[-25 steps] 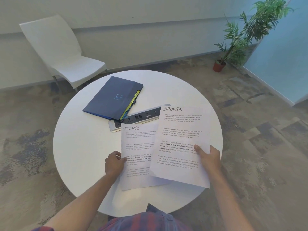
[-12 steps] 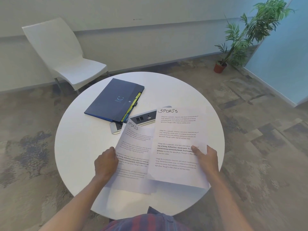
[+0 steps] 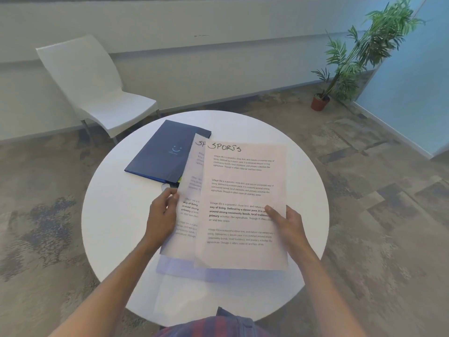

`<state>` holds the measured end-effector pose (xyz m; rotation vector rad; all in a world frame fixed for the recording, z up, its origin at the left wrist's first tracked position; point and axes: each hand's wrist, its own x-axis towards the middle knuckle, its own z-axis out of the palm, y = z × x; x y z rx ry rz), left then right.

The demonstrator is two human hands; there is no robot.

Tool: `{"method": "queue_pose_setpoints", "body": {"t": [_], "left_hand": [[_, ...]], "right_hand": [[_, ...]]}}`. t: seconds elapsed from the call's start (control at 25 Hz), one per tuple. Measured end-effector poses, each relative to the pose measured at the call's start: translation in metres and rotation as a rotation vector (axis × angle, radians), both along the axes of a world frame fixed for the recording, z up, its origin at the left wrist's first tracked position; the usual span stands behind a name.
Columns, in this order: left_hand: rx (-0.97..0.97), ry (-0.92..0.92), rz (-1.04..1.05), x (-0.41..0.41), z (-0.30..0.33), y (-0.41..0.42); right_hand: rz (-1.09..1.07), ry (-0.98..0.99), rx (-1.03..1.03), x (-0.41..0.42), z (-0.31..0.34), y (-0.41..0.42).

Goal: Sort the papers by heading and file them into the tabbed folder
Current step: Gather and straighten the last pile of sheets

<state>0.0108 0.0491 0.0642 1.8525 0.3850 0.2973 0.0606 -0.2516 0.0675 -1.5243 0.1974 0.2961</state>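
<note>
Head view: right hand (image 3: 289, 223) pinches a SPORTS sheet (image 3: 243, 205), left hand (image 3: 161, 216) grips a second sheet (image 3: 190, 203) behind it, both raised over the tabletop (image 3: 116, 215). Sorting seems underway; the closed tabbed folder (image 3: 165, 152) awaits filing.

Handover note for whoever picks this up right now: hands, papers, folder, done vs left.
Left hand: holds the left edge of the rear SPORTS sheet.
Right hand: holds the front SPORTS sheet, thumb on its face.
The front sheet overlaps the rear one; both are lifted above the round table.
The blue tabbed folder lies closed on the table, partly behind the sheets.
Done: two SPORTS sheets paired.
Left: square them, open the folder, file them under the matching tab.
</note>
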Motion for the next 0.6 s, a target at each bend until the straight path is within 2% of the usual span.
{"method": "queue_pose_setpoints", "body": {"t": [0.12,0.28,0.44,0.6], "left_hand": [[-0.217,-0.073,-0.016,0.002,0.023,-0.007],[-0.315,-0.083,-0.045,0.002,0.034,-0.016],[-0.349,0.018,-0.080,0.005,0.037,-0.024],[-0.501,0.175,-0.172,0.011,0.038,-0.029]], "right_hand": [[-0.003,0.042,0.103,0.003,0.010,0.009],[0.020,0.030,0.156,0.006,0.021,0.015],[-0.030,-0.066,0.065,0.005,0.024,0.022],[-0.015,-0.168,-0.014,0.001,0.022,0.028]]}}
